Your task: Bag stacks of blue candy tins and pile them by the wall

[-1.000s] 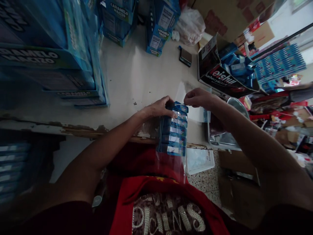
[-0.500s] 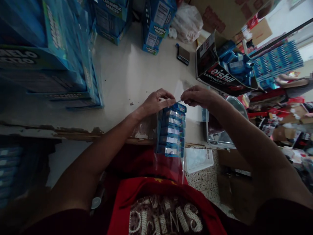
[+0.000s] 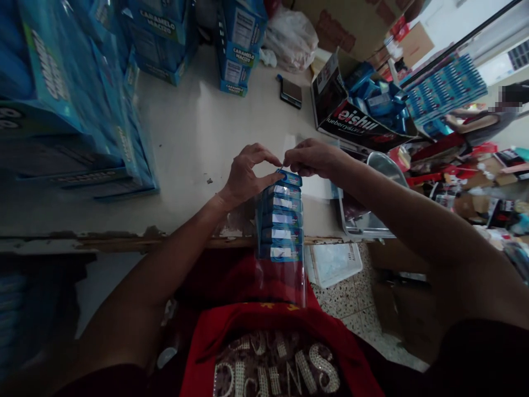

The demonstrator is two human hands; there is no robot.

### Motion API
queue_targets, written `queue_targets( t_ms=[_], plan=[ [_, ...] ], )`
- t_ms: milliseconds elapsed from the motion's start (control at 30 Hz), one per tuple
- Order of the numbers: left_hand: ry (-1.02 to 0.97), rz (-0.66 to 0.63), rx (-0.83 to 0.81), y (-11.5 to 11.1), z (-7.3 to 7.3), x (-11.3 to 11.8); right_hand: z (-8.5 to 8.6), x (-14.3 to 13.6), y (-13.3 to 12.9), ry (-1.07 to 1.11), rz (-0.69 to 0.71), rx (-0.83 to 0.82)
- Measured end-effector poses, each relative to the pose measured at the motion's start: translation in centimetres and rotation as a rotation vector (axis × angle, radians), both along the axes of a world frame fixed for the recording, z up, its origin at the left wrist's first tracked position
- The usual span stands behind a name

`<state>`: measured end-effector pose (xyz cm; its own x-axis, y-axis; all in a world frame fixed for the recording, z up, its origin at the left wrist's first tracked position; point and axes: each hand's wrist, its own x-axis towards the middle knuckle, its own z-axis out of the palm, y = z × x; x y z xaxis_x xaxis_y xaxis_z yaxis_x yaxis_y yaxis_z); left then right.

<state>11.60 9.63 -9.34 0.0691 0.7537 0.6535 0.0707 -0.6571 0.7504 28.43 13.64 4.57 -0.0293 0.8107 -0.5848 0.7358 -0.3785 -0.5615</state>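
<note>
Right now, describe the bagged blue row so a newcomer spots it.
On the pale tabletop, find the edge nearest the red garment. There, small blue packs in clear film form one row, with left hand and right hand at its far end. Unlike the blue boxes stacked at left, it has white patches down its length and loose film past its near end.

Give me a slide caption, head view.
Left hand and right hand close together at one end of a row of blue boxes.

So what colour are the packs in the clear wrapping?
The packs are blue with white patches, best in the head view.
</note>
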Motion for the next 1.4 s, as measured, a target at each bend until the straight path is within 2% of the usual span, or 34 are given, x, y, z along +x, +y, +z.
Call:
queue_targets(
  t_ms=[200,300,433,567,700,933,1133,1400],
  plan=[
    [-0.023,0.006,-0.046,0.0,0.0,0.3,0.4,-0.8,-0.5,-0.042,0.052,0.020],
    [-0.086,-0.078,-0.136,0.4,-0.3,0.4,0.7,-0.7,-0.7,-0.049,0.083,0.055],
    [-0.187,-0.250,-0.310,1.4,-0.8,0.6,1.5,-0.1,-0.9,-0.039,0.176,0.214],
    [-0.180,-0.307,-0.397,2.1,-1.0,0.7,1.5,0.3,-1.4,-0.050,0.325,0.352],
    [-0.178,-0.352,-0.417,2.3,-1.3,0.4,0.9,0.3,-2.2,-0.087,0.398,0.417],
    [-0.187,-0.393,-0.430,2.4,-1.4,0.2,0.5,0.2,-2.4,-0.033,0.377,0.411],
    [-0.180,-0.406,-0.404,2.4,-1.2,0.3,0.5,0.2,-2.0,0.035,0.346,0.344],
    [-0.170,-0.447,-0.476,2.5,-1.2,-0.2,0.9,0.7,-1.2,0.006,0.389,0.282]
  ],
)
